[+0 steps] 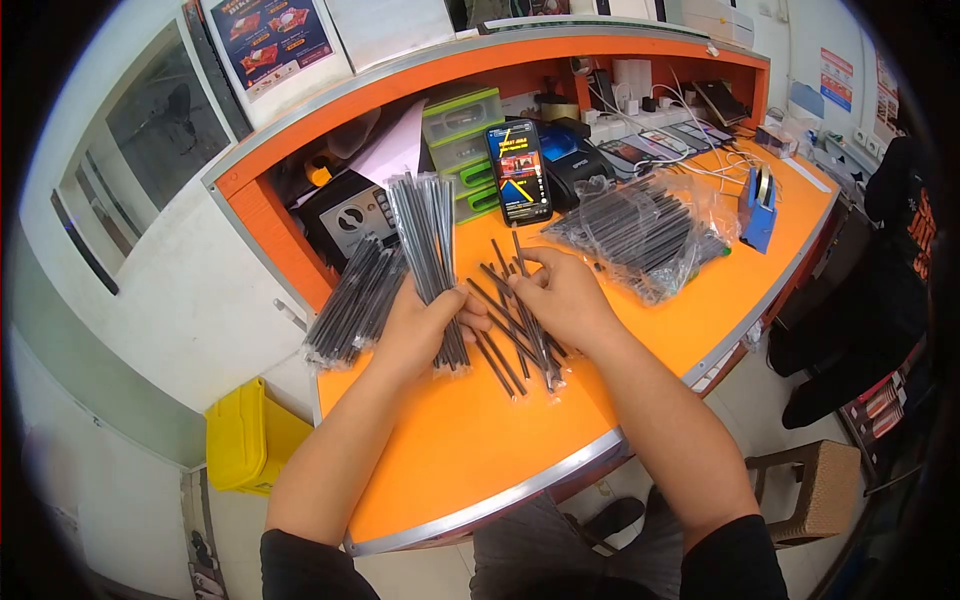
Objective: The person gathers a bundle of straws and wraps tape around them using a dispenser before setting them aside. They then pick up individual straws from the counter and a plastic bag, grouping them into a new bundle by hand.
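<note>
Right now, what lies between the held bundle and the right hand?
Head view: loose black sticks lie crossed on the orange desk, between bundle and right hand.

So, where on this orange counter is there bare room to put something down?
The widest bare patch of the counter lies between the forearms, from the loose sticks to the front edge. A second strip runs along the right edge, below the bag of sticks and the tape dispenser. The back, around the phone, is crowded.
</note>
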### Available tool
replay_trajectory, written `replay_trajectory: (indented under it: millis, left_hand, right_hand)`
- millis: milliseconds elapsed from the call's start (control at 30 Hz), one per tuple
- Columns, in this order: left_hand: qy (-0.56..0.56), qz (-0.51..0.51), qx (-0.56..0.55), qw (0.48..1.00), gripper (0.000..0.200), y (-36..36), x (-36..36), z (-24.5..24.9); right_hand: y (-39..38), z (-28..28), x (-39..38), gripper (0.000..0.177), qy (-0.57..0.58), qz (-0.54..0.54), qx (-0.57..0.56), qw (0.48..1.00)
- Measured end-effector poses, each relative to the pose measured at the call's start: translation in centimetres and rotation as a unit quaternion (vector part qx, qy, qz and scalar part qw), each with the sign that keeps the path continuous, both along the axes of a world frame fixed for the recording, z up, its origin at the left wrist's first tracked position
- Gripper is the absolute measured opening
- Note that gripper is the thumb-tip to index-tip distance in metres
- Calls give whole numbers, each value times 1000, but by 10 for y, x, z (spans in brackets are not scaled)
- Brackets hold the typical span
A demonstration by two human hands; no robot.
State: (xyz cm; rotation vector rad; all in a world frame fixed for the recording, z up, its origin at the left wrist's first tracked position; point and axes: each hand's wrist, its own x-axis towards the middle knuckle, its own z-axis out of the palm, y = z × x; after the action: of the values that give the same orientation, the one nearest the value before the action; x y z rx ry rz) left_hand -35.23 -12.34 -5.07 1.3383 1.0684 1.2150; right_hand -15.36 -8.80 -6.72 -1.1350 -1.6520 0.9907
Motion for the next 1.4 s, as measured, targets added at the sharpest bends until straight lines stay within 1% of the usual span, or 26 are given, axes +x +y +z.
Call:
replay_trajectory:
  millis: [133,233,333,433,500,533,633,733,833,967,1033,1167,1233,1400]
  left_hand:
    - [6,-13,-6,1000,18,-1,2,1]
    - [8,-14,-9,1000,19,-4,4,3]
    - [12,-19,-22,1000,18,-3,3,2]
    - [7,-25,-33,999,21,-3,3,1]
    - [6,-34,-34,999,23,-5,6,1]
    - [7,-43,-32,999,24,-8,8,3]
    - [0,-77,-30,997,25,-11,11,1]
    - [-11,-91,-30,995,27,-13,13,2]
    - [-12,-87,-28,996,29,-10,11,0]
    - [-8,-79,-40,996,31,-10,10,4]
    - [-14,-69,-29,997,31,-9,10,2]
    - [-38,-77,-27,996,31,-14,14,5]
    - [-30,-95,-36,994,31,-14,13,5]
    - [8,-105,-24,994,29,-14,13,8]
  right_hand:
    - [2,-5,-1,46,-44,-28,55,997]
    - [-2,2,1,47,-64,-25,15,997]
    - [1,-6,-2,45,-55,-58,65,995]
    - [7,-8,-4,40,-36,-75,192,978]
    - [5,-3,-6,34,92,6,142,986]
    - [3,1,-7,32,155,47,115,980]
    - [-2,7,-6,24,197,122,84,969]
    - [0,3,-4,18,244,153,40,957]
    - [1,6,-2,16,212,132,29,968]
    - [1,6,-3,17,250,126,20,960]
    - [2,7,-3,17,269,113,16,956]
    - [2,7,0,17,251,145,8,957]
    - [3,3,-1,18,247,159,4,956]
    - [4,2,-1,17,253,130,15,959]
